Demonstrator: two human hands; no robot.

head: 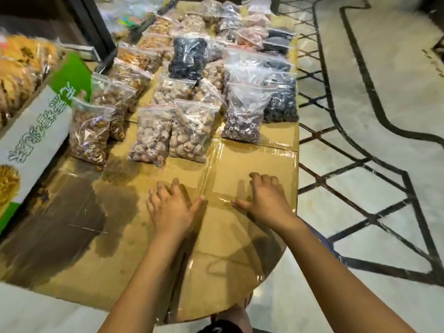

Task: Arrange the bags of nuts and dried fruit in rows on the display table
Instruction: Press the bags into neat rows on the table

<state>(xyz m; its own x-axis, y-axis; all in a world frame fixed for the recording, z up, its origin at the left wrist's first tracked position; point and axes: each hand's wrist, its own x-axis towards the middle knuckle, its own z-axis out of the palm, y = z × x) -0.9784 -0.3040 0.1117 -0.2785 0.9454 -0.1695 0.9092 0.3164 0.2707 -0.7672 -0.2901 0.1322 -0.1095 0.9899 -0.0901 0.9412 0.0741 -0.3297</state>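
Several clear zip bags of nuts and dried fruit lie in rows on the cardboard-covered display table [252,236]. Nearest me are a bag of brown nuts [89,138], two bags of pale lumpy fruit [151,137] [191,133], a bag of reddish-brown pieces [243,114] and a bag of black fruit [281,102]. My left hand [169,207] and my right hand [266,199] rest flat on the bare cardboard in front of the bags, fingers spread, holding nothing.
A white and green carton [36,133] stands along the table's left side, with bagged yellow snacks [21,66] behind it. A patterned tiled floor [372,116] lies to the right of the table edge. A dark stain [72,212] marks the cardboard at the left.
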